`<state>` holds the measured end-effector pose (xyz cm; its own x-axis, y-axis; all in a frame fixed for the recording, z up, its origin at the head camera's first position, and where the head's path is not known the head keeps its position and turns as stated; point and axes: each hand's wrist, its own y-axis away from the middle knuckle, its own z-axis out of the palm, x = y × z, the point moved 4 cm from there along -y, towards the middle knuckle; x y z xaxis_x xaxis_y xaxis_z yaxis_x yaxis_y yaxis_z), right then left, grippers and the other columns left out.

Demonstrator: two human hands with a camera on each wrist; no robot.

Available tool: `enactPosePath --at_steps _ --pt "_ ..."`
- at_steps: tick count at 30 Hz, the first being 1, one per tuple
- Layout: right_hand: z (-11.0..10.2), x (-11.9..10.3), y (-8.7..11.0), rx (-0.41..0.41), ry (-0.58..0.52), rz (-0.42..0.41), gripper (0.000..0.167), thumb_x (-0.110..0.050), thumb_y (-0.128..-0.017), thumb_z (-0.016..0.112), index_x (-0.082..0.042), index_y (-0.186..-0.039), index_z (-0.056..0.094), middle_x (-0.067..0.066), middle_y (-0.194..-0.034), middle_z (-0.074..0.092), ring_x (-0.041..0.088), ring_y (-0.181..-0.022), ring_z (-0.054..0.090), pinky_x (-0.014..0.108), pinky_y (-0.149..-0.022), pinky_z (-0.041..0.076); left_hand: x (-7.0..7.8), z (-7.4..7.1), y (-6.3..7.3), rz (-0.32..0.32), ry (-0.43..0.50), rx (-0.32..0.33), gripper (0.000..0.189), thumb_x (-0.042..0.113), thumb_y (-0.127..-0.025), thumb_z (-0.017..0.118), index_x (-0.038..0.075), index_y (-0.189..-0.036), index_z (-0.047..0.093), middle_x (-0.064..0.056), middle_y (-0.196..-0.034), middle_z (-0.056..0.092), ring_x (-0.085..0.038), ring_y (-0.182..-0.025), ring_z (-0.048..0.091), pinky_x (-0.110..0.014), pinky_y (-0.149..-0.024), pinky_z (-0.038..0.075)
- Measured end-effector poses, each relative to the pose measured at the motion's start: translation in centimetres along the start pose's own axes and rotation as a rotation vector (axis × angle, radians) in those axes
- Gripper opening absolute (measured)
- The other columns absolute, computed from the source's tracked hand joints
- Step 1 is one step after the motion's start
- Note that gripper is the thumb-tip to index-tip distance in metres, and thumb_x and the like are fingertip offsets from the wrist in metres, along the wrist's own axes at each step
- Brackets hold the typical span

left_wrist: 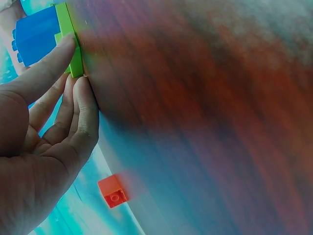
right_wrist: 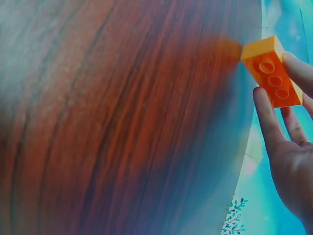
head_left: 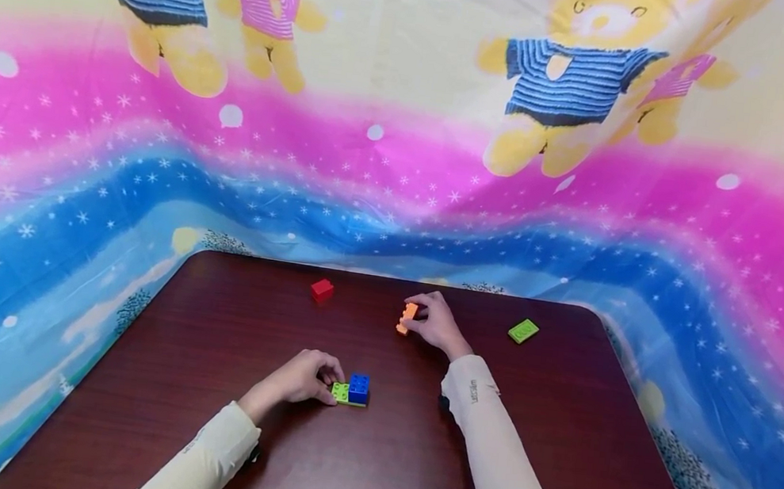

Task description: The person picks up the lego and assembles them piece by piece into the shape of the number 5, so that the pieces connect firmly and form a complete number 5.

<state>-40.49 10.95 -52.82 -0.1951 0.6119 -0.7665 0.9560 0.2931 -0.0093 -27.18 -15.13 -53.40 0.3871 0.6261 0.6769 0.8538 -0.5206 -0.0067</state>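
Note:
My left hand (head_left: pixel 304 376) pinches the left end of a flat lime-green building brick (head_left: pixel 340 392) near the middle of the table. On that brick's right end sits a blue brick (head_left: pixel 358 388), studs up. In the left wrist view, the thumb lies along the green brick (left_wrist: pixel 68 44) and the fingertips touch its end. Farther back, my right hand (head_left: pixel 435 322) grips an orange brick (head_left: pixel 408 319) between thumb and fingers. The right wrist view shows the hollow underside of the orange brick (right_wrist: pixel 271 73), with round tubes, tilted over the tabletop.
A red brick (head_left: pixel 322 290) lies near the table's back edge, left of the right hand. Toward the back right lies another flat lime-green brick (head_left: pixel 523 331). The dark brown table (head_left: pixel 369 465) meets a printed bear curtain (head_left: pixel 373 155) behind and at the sides.

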Motion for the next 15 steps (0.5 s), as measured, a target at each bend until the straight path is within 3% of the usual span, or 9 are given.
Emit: enactPosePath --at_steps 5,15 --pt "-0.45 -0.14 0.29 0.012 0.008 -0.014 0.039 -0.018 -0.096 0.076 -0.01 -0.132 0.066 0.011 -0.138 0.055 0.031 -0.117 0.062 0.045 -0.097 0.057 0.17 -0.07 0.08 -0.003 -0.007 0.003 0.028 0.008 -0.074 0.093 0.009 -0.095 0.076 -0.003 -0.09 0.074 -0.016 -0.084 0.067 -0.023 -0.075 0.056" --pt "-0.93 -0.42 0.81 0.0 -0.034 -0.026 0.023 -0.016 -0.094 0.078 -0.014 -0.115 0.068 0.006 -0.119 0.067 0.025 -0.107 0.064 0.044 -0.098 0.056 0.17 -0.02 0.19 -0.014 -0.015 0.005 0.027 0.01 -0.074 0.093 0.012 -0.095 0.077 0.001 -0.089 0.074 -0.012 -0.083 0.066 -0.021 -0.074 0.055"
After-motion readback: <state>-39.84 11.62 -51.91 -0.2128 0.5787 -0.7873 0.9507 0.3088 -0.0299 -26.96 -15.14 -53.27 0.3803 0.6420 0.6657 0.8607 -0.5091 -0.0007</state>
